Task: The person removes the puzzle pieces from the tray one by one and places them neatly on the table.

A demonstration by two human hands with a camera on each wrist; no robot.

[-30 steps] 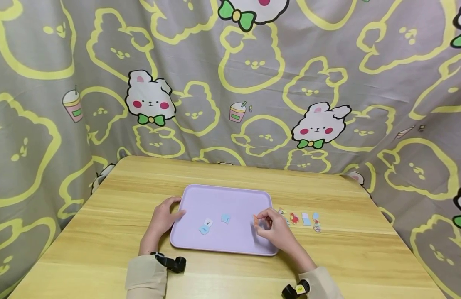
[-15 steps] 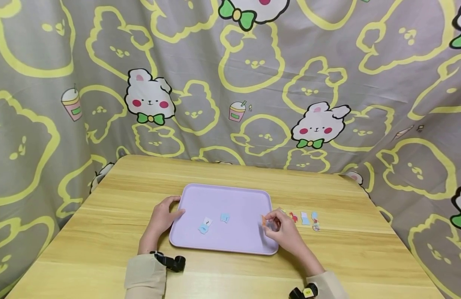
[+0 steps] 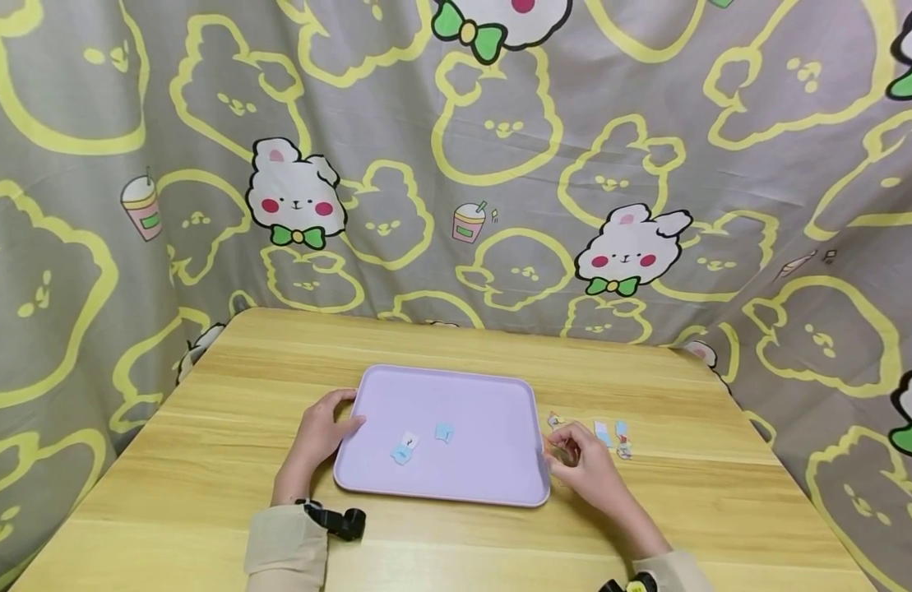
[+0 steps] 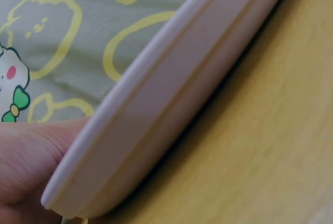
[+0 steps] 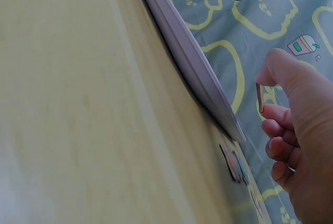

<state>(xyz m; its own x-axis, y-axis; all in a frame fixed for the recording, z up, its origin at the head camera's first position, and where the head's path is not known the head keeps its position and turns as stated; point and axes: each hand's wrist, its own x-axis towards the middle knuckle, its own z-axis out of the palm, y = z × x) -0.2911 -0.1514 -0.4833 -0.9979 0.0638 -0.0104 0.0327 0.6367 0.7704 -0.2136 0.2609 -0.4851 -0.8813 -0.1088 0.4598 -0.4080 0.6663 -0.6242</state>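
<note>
My left hand (image 3: 324,429) grips the left edge of a lilac tray (image 3: 485,403), its thumb on the rim. The left wrist view shows part of this hand behind the tray's side wall (image 4: 156,94). Just past the tray's right edge, my right hand (image 3: 587,466) pinches a small, thin orange puzzle piece (image 5: 259,98) between thumb and forefinger. In the head view the fingers cover most of that piece. On the tray lie a white and light blue pair of puzzle pieces (image 3: 403,452), touching, and a separate light blue piece (image 3: 444,432).
Right of the tray, more small pieces lie on the wooden table (image 3: 692,510): a multicoloured one (image 3: 555,420), a white and blue group (image 3: 602,433), and a blue and red group (image 3: 622,440). My right hand hides others. A patterned curtain (image 3: 396,99) hangs behind the table.
My right hand has moved right with the orange puzzle piece, from above the tray to past its right edge, and now covers the red piece there. My left hand stays put.
</note>
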